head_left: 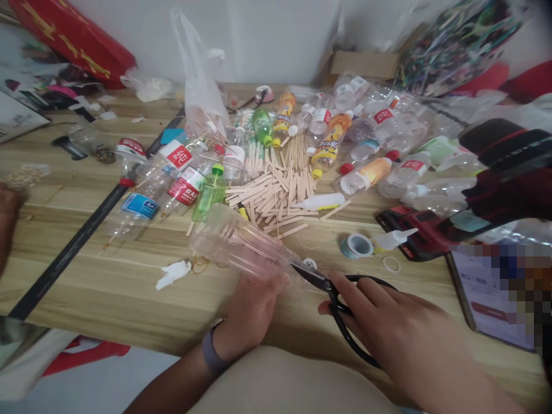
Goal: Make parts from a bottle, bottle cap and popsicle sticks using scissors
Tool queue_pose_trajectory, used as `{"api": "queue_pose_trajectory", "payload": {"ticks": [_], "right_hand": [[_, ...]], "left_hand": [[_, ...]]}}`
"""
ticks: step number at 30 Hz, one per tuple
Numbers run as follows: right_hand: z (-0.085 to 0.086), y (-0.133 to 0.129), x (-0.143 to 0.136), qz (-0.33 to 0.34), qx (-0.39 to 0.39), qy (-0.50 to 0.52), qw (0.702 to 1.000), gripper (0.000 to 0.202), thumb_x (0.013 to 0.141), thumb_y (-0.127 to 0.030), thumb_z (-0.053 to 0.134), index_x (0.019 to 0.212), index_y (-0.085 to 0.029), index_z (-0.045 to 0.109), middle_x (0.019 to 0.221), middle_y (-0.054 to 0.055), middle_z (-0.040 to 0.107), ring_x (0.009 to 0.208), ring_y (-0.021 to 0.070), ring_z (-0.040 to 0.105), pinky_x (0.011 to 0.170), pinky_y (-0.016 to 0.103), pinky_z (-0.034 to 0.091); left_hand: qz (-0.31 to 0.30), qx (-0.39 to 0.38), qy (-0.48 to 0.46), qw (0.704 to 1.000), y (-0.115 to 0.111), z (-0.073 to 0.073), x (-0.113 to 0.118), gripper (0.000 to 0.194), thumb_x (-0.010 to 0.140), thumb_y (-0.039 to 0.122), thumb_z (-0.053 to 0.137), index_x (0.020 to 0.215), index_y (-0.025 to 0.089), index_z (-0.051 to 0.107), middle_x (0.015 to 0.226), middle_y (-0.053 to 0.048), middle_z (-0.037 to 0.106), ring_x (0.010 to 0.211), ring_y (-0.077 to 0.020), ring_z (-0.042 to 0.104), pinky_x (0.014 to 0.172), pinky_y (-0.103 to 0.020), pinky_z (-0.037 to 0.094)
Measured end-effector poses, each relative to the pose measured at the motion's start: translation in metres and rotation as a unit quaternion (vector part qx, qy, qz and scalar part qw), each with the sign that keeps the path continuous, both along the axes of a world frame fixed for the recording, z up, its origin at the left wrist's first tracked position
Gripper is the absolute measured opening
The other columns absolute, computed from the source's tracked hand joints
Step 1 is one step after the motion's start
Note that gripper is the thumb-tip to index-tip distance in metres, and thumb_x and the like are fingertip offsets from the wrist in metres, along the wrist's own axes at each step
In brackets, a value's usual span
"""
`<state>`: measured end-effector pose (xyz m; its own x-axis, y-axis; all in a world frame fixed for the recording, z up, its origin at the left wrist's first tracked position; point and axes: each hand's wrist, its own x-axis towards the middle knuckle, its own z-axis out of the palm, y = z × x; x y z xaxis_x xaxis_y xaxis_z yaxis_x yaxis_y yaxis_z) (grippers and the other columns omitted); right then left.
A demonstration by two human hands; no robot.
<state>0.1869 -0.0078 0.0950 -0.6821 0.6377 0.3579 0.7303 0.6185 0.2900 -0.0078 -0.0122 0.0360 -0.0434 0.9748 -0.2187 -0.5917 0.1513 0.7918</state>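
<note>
A large clear plastic bottle (pixel 228 238) lies tilted above the wooden table, its body pointing up and left. From below, my left hand (pixel 263 293) grips it, the fingers partly seen through the plastic. My right hand (pixel 375 316) is closed around black-handled scissors (pixel 332 290). Their blades reach the bottle's right end beside my left hand; whether they are cutting into it I cannot tell. Behind the bottle spreads a heap of flat wooden sticks (pixel 267 192), with a white glue bottle (pixel 321 202) at its near edge.
Several bottles (pixel 332 144) crowd the table's back, more (pixel 140 201) on the left. At right stand a power drill (pixel 495 178), a phone (pixel 487 299), a tape roll (pixel 360 245) and a small glue bottle (pixel 394 238). Another person's hand (pixel 11 218) shows at the left edge.
</note>
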Motion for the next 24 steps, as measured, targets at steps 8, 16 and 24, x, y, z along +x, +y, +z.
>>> {"api": "queue_pose_trajectory", "payload": {"ticks": [8, 16, 24], "right_hand": [[-0.004, 0.003, 0.004, 0.022, -0.015, 0.037, 0.999, 0.046, 0.110, -0.030, 0.022, 0.102, -0.015, 0.064, 0.061, -0.002, 0.058, 0.041, 0.0139, 0.054, 0.043, 0.030, 0.034], [0.002, 0.009, 0.015, 0.020, -0.048, 0.060, 0.997, 0.040, 0.110, -0.044, 0.022, 0.111, -0.021, 0.055, 0.067, -0.004, 0.060, 0.048, 0.0141, 0.060, 0.042, 0.029, 0.038], [0.003, 0.013, 0.013, 0.004, -0.079, 0.051, 0.996, 0.052, 0.106, -0.058, 0.021, 0.112, -0.022, 0.059, 0.080, 0.001, 0.065, 0.058, 0.0173, 0.068, 0.043, 0.030, 0.045]], "left_hand": [[-0.022, 0.006, -0.048, 0.999, 0.001, 0.003, -0.001, 0.040, 0.070, 0.031, 0.081, 0.108, 0.030, 0.067, 0.108, -0.002, 0.067, 0.107, -0.0251, 0.060, 0.101, -0.039, 0.045], [-0.028, -0.006, -0.098, 0.995, 0.002, 0.001, 0.000, 0.035, 0.073, 0.028, 0.078, 0.107, 0.026, 0.068, 0.104, 0.000, 0.067, 0.104, -0.0215, 0.060, 0.098, -0.035, 0.046], [-0.020, 0.015, -0.086, 0.996, -0.001, 0.002, 0.000, 0.051, 0.073, 0.028, 0.081, 0.120, 0.033, 0.063, 0.117, 0.000, 0.065, 0.112, -0.0219, 0.059, 0.104, -0.037, 0.044]]}}
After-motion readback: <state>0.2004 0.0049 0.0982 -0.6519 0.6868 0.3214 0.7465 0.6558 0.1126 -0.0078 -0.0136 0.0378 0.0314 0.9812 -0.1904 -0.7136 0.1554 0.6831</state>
